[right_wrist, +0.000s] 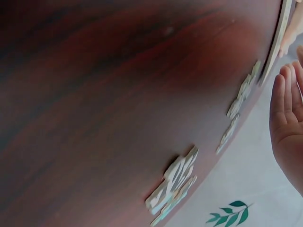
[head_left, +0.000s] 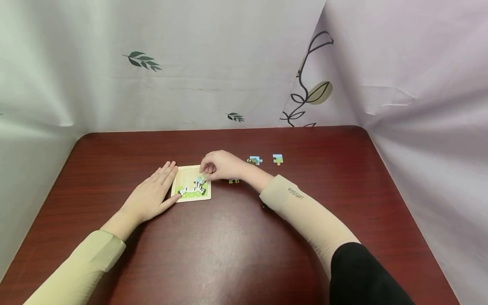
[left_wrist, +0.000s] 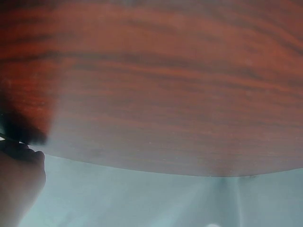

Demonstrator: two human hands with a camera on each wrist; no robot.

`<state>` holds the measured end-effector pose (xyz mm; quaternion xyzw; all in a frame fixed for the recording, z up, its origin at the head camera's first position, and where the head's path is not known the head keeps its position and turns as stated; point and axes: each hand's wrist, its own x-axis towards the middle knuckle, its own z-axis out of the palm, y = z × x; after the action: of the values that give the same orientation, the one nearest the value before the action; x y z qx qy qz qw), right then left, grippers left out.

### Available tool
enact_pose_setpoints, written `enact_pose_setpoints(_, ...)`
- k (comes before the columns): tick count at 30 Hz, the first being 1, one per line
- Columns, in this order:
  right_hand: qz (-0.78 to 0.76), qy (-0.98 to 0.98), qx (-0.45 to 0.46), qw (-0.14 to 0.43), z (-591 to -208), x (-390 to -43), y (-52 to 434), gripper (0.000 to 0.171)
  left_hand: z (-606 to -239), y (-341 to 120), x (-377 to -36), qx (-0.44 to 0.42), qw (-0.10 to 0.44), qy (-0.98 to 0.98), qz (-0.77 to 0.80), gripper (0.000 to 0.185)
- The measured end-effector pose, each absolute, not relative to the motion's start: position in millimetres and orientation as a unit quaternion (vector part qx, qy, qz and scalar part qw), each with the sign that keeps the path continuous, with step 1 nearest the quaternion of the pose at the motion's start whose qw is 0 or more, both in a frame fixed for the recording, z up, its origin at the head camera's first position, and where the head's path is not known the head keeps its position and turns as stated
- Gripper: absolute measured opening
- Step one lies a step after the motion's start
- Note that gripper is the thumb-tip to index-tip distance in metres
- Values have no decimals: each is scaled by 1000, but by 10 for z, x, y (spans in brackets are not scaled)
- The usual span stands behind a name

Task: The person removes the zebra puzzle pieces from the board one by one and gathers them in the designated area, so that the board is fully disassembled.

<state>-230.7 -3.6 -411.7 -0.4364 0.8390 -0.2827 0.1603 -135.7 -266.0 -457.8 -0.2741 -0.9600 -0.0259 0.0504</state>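
Note:
A square wooden puzzle tray (head_left: pixel 184 174) lies on the table, its lower part filled with pieces that show a zebra (head_left: pixel 192 189) on green. My left hand (head_left: pixel 150 197) rests along the tray's left side, fingers stretched out and thumb at the near left corner. Over the tray's right side, my right hand (head_left: pixel 223 164) has its fingers bent and pinches a small light-blue puzzle piece (head_left: pixel 200 180), partly hidden by the fingers. The right wrist view shows the right hand (right_wrist: pixel 288 113) from the side, beside the tray's edge (right_wrist: pixel 277 42).
Loose puzzle pieces lie right of the tray: a blue one (head_left: pixel 255 159), a blue and green one (head_left: pixel 278 159), and one (head_left: pixel 234 181) partly under the right wrist. Striped pieces (right_wrist: pixel 175 177) show in the right wrist view. A pale curtain (head_left: pixel 213 63) hangs behind the reddish-brown table (head_left: pixel 213 254).

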Motion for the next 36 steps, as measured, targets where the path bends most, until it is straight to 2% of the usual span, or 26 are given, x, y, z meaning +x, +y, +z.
enact_pose_setpoints(18, -189, 850, -458, 175, -4085, -2240, -227, 33, -4571, -2662, -1378, -280, 57, -958, -37, 85)
enact_pose_setpoints(36, -177, 852, -468, 154, -4142, -2188, -243, 33, -4586, -2656, -1362, -280, 54, -958, -33, 84)
